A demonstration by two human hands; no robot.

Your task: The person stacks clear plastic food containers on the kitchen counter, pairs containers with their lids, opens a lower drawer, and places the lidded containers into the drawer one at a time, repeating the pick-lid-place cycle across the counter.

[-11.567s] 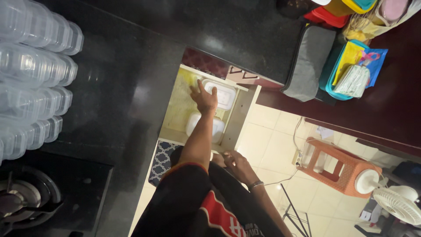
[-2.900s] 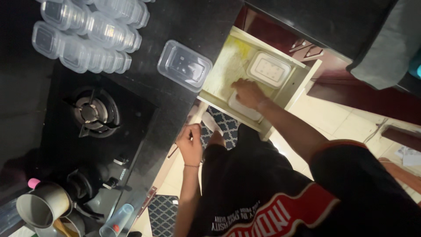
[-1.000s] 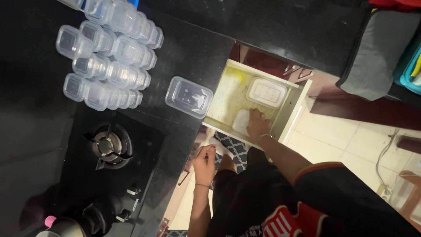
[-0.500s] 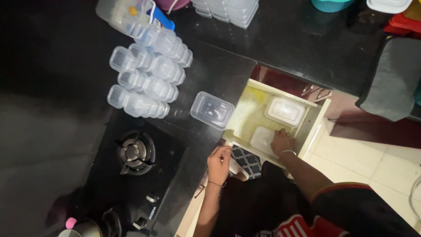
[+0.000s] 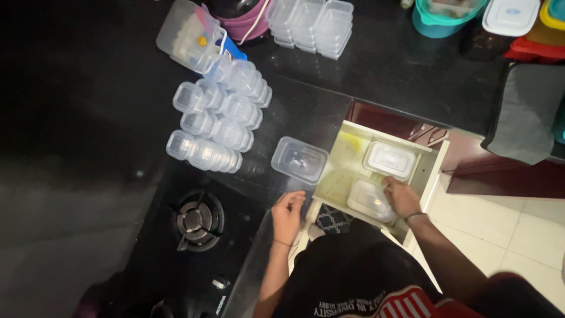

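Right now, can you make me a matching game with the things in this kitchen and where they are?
Things:
1. right hand
2. left hand
3. single clear container
4. gas burner

Places:
A. on the black counter, just left of the open drawer
B. in the stove top, below the rows of small clear tubs
C. inside the drawer, on a lidded container
D. at the counter's edge, by the drawer's front corner

Pairs: 1-C, 2-D, 3-A, 4-B

i'm standing in a home kitchen: gas burner sitting in the black stone counter, plastic food tubs piling up, drawer hanging open.
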